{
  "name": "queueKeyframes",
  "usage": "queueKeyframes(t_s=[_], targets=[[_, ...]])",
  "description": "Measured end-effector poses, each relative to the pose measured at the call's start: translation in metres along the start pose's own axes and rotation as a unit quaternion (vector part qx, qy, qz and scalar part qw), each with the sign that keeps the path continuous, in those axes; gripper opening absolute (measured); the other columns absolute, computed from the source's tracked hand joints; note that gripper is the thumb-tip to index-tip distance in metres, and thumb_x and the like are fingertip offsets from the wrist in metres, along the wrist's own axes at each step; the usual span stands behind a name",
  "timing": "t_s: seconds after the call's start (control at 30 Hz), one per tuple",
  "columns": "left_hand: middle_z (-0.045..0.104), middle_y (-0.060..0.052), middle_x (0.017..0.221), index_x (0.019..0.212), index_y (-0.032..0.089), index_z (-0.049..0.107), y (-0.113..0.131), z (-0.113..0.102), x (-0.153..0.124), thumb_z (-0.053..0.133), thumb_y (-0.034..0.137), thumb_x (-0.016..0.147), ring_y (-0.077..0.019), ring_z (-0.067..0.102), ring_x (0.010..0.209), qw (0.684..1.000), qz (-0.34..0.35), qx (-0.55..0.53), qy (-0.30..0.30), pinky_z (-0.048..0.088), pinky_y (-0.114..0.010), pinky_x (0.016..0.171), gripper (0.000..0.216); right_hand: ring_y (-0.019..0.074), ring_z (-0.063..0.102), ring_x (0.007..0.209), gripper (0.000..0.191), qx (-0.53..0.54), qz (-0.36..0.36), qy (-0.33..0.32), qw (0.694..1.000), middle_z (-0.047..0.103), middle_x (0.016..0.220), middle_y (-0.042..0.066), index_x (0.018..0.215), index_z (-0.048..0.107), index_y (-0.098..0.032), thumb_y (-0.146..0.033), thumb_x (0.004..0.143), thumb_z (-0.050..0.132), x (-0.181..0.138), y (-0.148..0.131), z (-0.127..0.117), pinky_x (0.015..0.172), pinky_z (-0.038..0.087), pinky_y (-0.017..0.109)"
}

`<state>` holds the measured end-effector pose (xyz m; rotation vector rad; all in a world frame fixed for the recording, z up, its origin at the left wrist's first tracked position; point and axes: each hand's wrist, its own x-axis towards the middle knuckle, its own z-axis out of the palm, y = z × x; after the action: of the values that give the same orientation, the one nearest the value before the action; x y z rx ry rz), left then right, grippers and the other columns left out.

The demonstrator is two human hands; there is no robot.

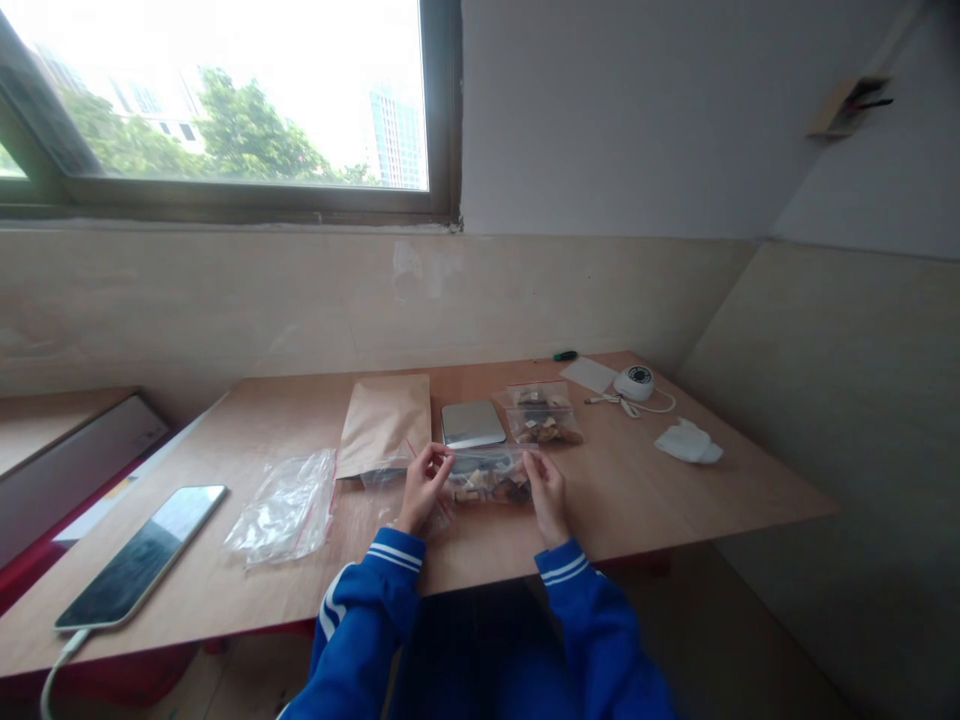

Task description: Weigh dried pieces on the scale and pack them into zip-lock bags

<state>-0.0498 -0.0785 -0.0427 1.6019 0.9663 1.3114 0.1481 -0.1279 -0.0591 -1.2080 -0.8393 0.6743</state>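
Note:
A small clear zip bag (489, 480) with brown and pale pieces inside lies on the wooden table (675, 500), held between both hands. My left hand (422, 488) pinches its left top corner. My right hand (547, 490) pinches its right top corner. Both arms wear blue sleeves with white stripes. Just behind the bag sits a small silver scale (472, 423). A second filled clear bag (541, 413) lies to the right of the scale. A brown paper pouch (385, 423) lies behind my left hand.
A pile of empty clear zip bags (286, 506) lies at the left. A phone (142, 555) on a cable rests near the table's left front edge. At the back right are a white round device (634, 382), a card, a green pen (565, 355) and a crumpled tissue (688, 442).

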Motion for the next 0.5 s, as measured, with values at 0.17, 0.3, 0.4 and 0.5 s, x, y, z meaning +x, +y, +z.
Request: queueKeyframes(t_s=[0.17,0.3,0.4,0.5], targets=[[0.057,-0.001,0.075,0.086,0.017,0.060,0.0002,0.0002,0.0010,0.060,0.042,0.078,-0.0111,0.052,0.065,1.000,0.001,0.011,-0.001,0.041,-0.021,0.056,0.026,0.0164,0.058,0.065,0.034,-0.011,-0.022,0.019,1.000,0.064,0.068,0.002,0.084,0.067,-0.016,-0.049,0.076,0.062,-0.0002,-0.0032,0.0006,0.061,0.048,0.027],[0.059,-0.001,0.076,0.087,0.017,0.062,-0.0005,0.0008,0.0015,0.061,0.043,0.077,-0.0110,0.052,0.064,1.000,0.000,0.010,0.003,0.042,-0.021,0.058,0.028,0.0175,0.059,0.068,0.036,-0.026,-0.029,0.024,0.999,0.068,0.077,0.005,0.085,0.069,-0.015,-0.049,0.075,0.063,0.0001,-0.0021,0.0004,0.063,0.048,0.028],[0.061,-0.001,0.076,0.088,0.017,0.063,-0.0016,0.0015,0.0013,0.061,0.043,0.078,-0.0108,0.052,0.064,1.000,0.002,0.015,0.009,0.042,-0.022,0.058,0.028,0.0175,0.059,0.071,0.035,-0.023,-0.036,0.024,0.999,0.069,0.080,0.005,0.086,0.069,-0.015,-0.048,0.075,0.063,0.0003,-0.0006,0.0003,0.064,0.047,0.028],[0.060,-0.001,0.076,0.085,0.017,0.062,-0.0025,0.0016,0.0011,0.060,0.043,0.077,-0.0107,0.052,0.064,1.000,0.002,0.015,0.018,0.041,-0.021,0.057,0.028,0.0174,0.060,0.070,0.035,-0.022,-0.041,0.023,0.999,0.069,0.079,0.005,0.086,0.069,-0.016,-0.048,0.076,0.062,0.0004,0.0008,0.0000,0.064,0.047,0.028]])
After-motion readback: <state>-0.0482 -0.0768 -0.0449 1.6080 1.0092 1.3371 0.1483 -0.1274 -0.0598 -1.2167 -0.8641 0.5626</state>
